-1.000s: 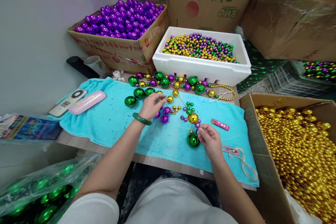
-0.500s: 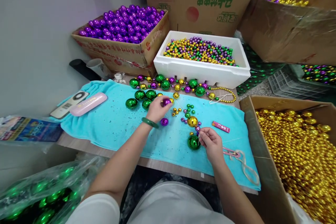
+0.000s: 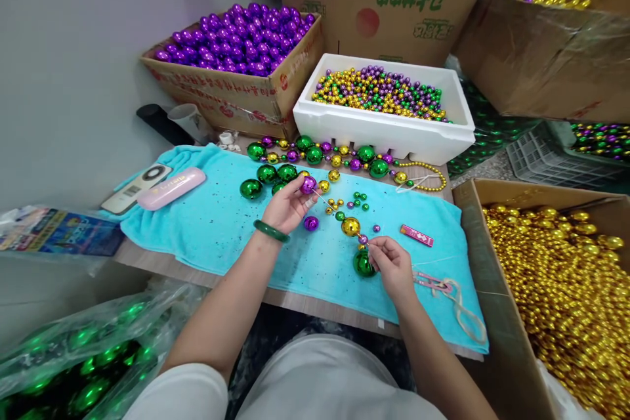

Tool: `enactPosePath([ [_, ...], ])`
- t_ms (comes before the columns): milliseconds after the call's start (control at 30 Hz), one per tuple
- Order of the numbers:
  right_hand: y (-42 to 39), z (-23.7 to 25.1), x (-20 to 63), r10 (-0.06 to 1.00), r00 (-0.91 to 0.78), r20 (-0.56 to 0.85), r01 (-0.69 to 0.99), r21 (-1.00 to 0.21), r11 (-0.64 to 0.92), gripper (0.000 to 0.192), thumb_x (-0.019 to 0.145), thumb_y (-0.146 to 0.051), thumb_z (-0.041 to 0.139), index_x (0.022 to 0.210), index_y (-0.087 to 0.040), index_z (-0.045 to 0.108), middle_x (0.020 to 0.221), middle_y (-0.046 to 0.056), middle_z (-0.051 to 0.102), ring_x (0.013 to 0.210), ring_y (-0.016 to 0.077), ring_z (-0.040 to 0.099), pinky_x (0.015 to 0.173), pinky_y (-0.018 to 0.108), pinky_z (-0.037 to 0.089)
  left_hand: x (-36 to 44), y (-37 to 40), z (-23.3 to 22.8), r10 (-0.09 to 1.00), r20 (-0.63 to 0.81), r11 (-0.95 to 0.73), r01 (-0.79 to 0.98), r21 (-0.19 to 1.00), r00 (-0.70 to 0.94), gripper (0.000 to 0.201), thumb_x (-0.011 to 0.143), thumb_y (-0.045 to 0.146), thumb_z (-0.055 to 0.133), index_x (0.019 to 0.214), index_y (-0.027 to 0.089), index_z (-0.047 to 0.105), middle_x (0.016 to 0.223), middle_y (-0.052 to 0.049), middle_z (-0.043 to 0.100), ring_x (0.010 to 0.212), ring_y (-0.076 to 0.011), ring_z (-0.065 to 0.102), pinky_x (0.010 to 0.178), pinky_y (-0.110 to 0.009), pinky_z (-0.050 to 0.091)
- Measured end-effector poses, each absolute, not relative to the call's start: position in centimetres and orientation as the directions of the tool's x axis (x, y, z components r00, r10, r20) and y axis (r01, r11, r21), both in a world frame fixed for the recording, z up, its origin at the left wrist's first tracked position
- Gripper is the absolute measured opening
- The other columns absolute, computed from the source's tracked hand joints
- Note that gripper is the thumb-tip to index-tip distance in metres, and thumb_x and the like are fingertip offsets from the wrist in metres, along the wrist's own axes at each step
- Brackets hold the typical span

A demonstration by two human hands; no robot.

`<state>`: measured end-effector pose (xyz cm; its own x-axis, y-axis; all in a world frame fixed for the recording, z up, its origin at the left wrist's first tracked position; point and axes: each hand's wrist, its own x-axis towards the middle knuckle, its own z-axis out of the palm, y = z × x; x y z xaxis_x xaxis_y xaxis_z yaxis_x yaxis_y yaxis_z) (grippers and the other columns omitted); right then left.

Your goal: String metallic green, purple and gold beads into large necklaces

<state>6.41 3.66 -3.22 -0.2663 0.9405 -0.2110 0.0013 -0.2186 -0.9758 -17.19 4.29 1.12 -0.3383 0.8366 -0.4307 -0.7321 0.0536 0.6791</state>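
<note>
My left hand point(image 3: 287, 207) pinches a shiny purple ball point(image 3: 308, 184) at the tip of a thin needle point(image 3: 322, 199) above the turquoise towel point(image 3: 211, 223). My right hand point(image 3: 391, 266) grips the thread just behind a small purple bead, next to a large green ball point(image 3: 362, 264). A gold ball point(image 3: 350, 227) sits on the strand between my hands. Loose green balls point(image 3: 267, 174), another purple ball point(image 3: 310, 223) and small gold and green beads point(image 3: 344, 202) lie on the towel nearby.
A finished bead string point(image 3: 344, 159) lies along the towel's far edge. Behind it stand a white foam box of mixed beads point(image 3: 384, 119) and a carton of purple balls point(image 3: 236, 72). A carton of gold balls point(image 3: 556, 275) is at right. A pink case point(image 3: 170, 188), a red lighter point(image 3: 416, 235) and pink scissors point(image 3: 433, 282) lie on the towel.
My left hand picked a purple ball from the towel, lifted it and brought it to the needle's tip. My right hand stayed by the green ball, holding the thread.
</note>
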Motion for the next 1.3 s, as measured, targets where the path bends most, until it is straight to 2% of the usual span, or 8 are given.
enactPosePath([
  [167, 3.6, -2.8, 6.6, 0.952, -0.249, -0.176, 0.016, -0.984, -0.178, 0.024, 0.068, -0.04, 0.068, 0.068, -0.017, 0.06, 0.048, -0.003, 0.051, 0.043, 0.0088, 0.042, 0.043, 0.022, 0.032, -17.0, 3.9, 1.2, 0.858, -0.363, 0.023, -0.679, 0.734, -0.364, 0.016, 0.078, 0.025, 0.066, 0.09, 0.015, 0.062, 0.083, -0.004, 0.068, 0.077, -0.0143, 0.068, 0.069, -0.025, 0.055],
  [333, 3.5, -2.8, 6.4, 0.958, -0.242, -0.153, 0.014, -0.988, -0.154, 0.024, 0.069, -0.04, 0.068, 0.068, -0.017, 0.061, 0.048, -0.003, 0.051, 0.044, 0.0086, 0.041, 0.043, 0.022, 0.033, -15.7, 3.3, 1.0, 0.876, -0.124, -0.14, -0.492, 0.86, -0.466, 0.034, 0.065, 0.02, 0.077, 0.093, 0.018, 0.057, 0.089, 0.0, 0.066, 0.082, -0.0135, 0.066, 0.074, -0.027, 0.052],
  [567, 3.9, -3.3, 6.0, 0.94, -0.255, -0.229, 0.011, -0.972, -0.233, 0.026, 0.064, -0.042, 0.069, 0.069, -0.018, 0.061, 0.049, -0.002, 0.055, 0.042, 0.0087, 0.043, 0.041, 0.022, 0.034, -14.9, 2.3, 1.8, 0.935, -0.104, -0.077, -0.48, 0.874, -0.338, 0.044, 0.065, 0.023, 0.077, 0.103, 0.021, 0.055, 0.1, -0.002, 0.064, 0.092, -0.018, 0.066, 0.082, -0.032, 0.05],
  [800, 4.5, -3.0, 6.7, 0.934, -0.295, -0.203, 0.025, -0.979, -0.205, 0.027, 0.064, -0.042, 0.071, 0.067, -0.018, 0.061, 0.049, -0.002, 0.055, 0.043, 0.0087, 0.045, 0.041, 0.021, 0.036, -15.3, 1.7, 2.5, 0.968, 0.049, -0.128, -0.318, 0.939, -0.246, 0.046, 0.062, 0.015, 0.077, 0.103, 0.022, 0.058, 0.108, -0.005, 0.066, 0.097, -0.0171, 0.062, 0.087, -0.031, 0.049],
  [933, 4.0, -2.9, 6.1, 0.909, -0.343, -0.236, -0.042, -0.963, -0.266, 0.032, 0.065, -0.043, 0.072, 0.081, -0.018, 0.058, 0.055, -0.002, 0.06, 0.042, 0.0089, 0.047, 0.037, 0.019, 0.034, -14.6, 1.6, 2.6, 0.984, 0.037, -0.092, -0.324, 0.941, -0.173, 0.04, 0.062, 0.016, 0.079, 0.099, 0.021, 0.063, 0.109, -0.006, 0.068, 0.098, -0.0181, 0.063, 0.084, -0.03, 0.05],
  [1100, 3.0, -3.2, 4.7, 0.857, -0.449, -0.252, -0.081, -0.944, -0.32, 0.035, 0.07, -0.044, 0.067, 0.092, -0.02, 0.054, 0.064, 0.0, 0.064, 0.048, 0.0126, 0.055, 0.039, 0.021, 0.039, -15.3, 1.6, 2.8, 0.953, 0.03, -0.118, -0.278, 0.953, -0.303, 0.017, 0.076, 0.032, 0.07, 0.088, 0.02, 0.072, 0.103, -0.006, 0.07, 0.097, -0.018, 0.063, 0.082, -0.03, 0.05],
  [1200, 3.2, -2.9, 4.6, 0.883, -0.427, -0.194, 0.116, -0.98, -0.159, 0.024, 0.071, -0.037, 0.065, 0.087, -0.021, 0.061, 0.065, 0.0, 0.064, 0.049, 0.0118, 0.052, 0.044, 0.023, 0.039, -16.1, 1.4, 3.5, 0.926, 0.089, -0.145, -0.128, 0.981, -0.366, 0.014, 0.077, 0.032, 0.068, 0.081, 0.019, 0.073, 0.093, -0.006, 0.071, 0.091, -0.0175, 0.063, 0.076, -0.028, 0.05],
  [1300, 3.9, -1.6, 4.8, 0.94, -0.341, -0.018, 0.317, -0.943, 0.097, 0.016, 0.073, -0.03, 0.065, 0.086, -0.022, 0.068, 0.071, 0.001, 0.067, 0.05, 0.0106, 0.046, 0.051, 0.026, 0.04, -16.1, 1.0, 4.8, 0.924, 0.12, -0.141, -0.033, 0.989, -0.364, 0.016, 0.079, 0.033, 0.067, 0.081, 0.019, 0.073, 0.079, -0.005, 0.071, 0.073, -0.0149, 0.063, 0.065, -0.027, 0.049],
])
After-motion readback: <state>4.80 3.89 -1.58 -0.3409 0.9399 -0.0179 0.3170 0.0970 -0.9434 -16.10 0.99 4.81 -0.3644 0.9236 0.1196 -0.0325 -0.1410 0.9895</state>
